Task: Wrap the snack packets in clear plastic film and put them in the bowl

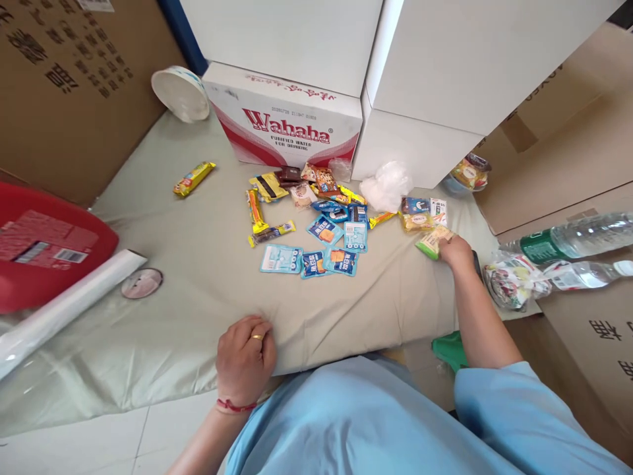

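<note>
My right hand (455, 252) is closed on the near end of a green and pale yellow snack packet (431, 243), at the right of the cloth-covered table. Just beyond it lie a yellow snack packet (416, 222), a dark blue packet (415, 205) and a white packet (438, 211). At the table's front edge rests my left hand (246, 353), curled into a fist with nothing visible in it. Several light blue snack packets (324, 231) lie in the middle. Behind them are yellow-wrapped bars (255, 210), a brown packet (325, 181) and a crumpled white plastic bag (388, 185).
A Wahaha water carton (289, 125) and white cabinets (420, 72) stand at the back. On the left are a white bowl (181, 94), a lone yellow packet (194, 179), a red container (49, 244) and a white roll (69, 310). Plastic bottles (583, 236) lie at the right.
</note>
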The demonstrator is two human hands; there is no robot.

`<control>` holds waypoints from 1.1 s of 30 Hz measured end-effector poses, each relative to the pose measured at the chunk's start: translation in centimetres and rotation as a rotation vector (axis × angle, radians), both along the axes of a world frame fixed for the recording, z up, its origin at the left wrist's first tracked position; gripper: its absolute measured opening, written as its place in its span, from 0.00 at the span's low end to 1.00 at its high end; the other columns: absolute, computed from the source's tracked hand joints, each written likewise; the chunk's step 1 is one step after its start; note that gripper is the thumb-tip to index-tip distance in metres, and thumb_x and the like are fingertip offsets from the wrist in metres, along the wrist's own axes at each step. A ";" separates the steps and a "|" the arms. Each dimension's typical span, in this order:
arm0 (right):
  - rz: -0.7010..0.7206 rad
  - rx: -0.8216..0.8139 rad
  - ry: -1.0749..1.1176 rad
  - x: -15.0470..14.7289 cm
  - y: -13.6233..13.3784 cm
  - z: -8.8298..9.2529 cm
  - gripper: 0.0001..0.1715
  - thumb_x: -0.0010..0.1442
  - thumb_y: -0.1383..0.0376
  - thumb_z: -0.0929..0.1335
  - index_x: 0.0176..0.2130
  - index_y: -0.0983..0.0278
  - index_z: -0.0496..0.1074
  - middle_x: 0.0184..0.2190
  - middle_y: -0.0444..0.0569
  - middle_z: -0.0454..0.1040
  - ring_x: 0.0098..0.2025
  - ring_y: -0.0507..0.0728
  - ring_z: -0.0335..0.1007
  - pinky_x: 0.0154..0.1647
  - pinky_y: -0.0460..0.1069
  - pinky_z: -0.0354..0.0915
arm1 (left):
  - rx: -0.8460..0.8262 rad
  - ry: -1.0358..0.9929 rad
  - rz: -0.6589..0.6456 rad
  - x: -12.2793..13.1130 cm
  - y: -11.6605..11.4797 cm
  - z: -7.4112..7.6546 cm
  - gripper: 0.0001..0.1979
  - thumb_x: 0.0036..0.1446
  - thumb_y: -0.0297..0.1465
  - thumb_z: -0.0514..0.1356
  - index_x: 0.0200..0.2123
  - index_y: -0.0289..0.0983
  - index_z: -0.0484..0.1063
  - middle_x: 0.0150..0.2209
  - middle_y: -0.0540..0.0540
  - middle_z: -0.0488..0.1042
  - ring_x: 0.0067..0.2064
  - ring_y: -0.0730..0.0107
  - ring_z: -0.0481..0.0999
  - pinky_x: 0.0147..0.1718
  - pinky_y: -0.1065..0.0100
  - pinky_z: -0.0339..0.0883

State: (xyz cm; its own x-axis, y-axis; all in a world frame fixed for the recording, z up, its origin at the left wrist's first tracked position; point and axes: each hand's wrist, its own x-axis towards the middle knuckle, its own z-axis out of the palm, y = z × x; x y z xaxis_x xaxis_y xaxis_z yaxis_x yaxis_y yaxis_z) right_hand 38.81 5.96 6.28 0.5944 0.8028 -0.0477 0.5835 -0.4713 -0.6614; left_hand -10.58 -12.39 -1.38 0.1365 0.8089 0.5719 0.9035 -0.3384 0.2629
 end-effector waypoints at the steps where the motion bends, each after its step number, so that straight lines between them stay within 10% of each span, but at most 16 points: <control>1: -0.006 -0.016 -0.108 0.0 0.1 0.8 0.11 0.54 0.65 0.74 0.39 0.64 0.75 0.48 0.67 0.76 0.56 0.71 0.71 0.52 0.61 0.69 | 0.002 0.006 -0.004 0.0 0.0 0.0 0.09 0.58 0.21 0.60 0.38 0.40 0.72 0.38 0.43 0.78 0.45 0.55 0.79 0.45 0.59 0.68; 6: 0.141 0.011 -0.316 -2.6 2.9 3.0 0.06 0.62 0.64 0.70 0.39 0.63 0.77 0.45 0.58 0.78 0.51 0.65 0.73 0.55 0.57 0.64 | -0.012 0.048 -0.003 0.1 -0.1 0.1 0.09 0.58 0.20 0.60 0.39 0.39 0.71 0.38 0.43 0.77 0.45 0.55 0.78 0.44 0.59 0.68; 12: 0.509 0.015 -0.532 -10.2 9.6 -0.1 0.21 0.58 0.65 0.71 0.52 0.63 0.76 0.55 0.59 0.73 0.49 0.64 0.72 0.46 0.54 0.66 | -0.028 0.084 0.008 0.2 -0.2 0.2 0.08 0.59 0.20 0.60 0.38 0.39 0.71 0.39 0.42 0.77 0.45 0.54 0.78 0.43 0.58 0.68; 16: 0.509 0.041 -0.482 -11.4 10.2 -0.7 0.10 0.62 0.69 0.66 0.40 0.64 0.77 0.43 0.57 0.77 0.44 0.62 0.71 0.44 0.53 0.65 | -0.037 0.069 0.019 0.2 -0.1 0.0 0.08 0.59 0.20 0.59 0.38 0.38 0.71 0.39 0.42 0.77 0.45 0.54 0.78 0.43 0.58 0.69; 21: 0.378 0.337 0.357 -10.3 5.8 0.7 0.07 0.56 0.62 0.73 0.34 0.61 0.72 0.26 0.42 0.69 0.29 0.52 0.63 0.30 0.47 0.62 | -0.037 -0.044 0.003 -0.1 -0.5 -0.2 0.08 0.61 0.21 0.59 0.39 0.39 0.72 0.40 0.43 0.78 0.46 0.56 0.79 0.45 0.58 0.70; 25: 0.413 0.257 1.147 -13.1 0.6 0.2 0.17 0.47 0.63 0.79 0.35 0.59 0.72 0.25 0.38 0.64 0.24 0.48 0.54 0.21 0.42 0.55 | -0.174 -0.350 -0.021 -0.1 -0.5 0.9 0.08 0.65 0.24 0.56 0.42 0.40 0.74 0.39 0.46 0.78 0.42 0.64 0.79 0.44 0.63 0.72; 33: 0.599 -0.053 1.460 -23.3 -3.4 -3.6 0.21 0.45 0.59 0.82 0.34 0.63 0.74 0.23 0.39 0.64 0.23 0.47 0.52 0.20 0.43 0.51 | -0.474 -0.975 -0.150 5.6 8.9 3.6 0.23 0.58 0.44 0.68 0.52 0.41 0.71 0.49 0.42 0.76 0.44 0.64 0.79 0.31 0.70 0.72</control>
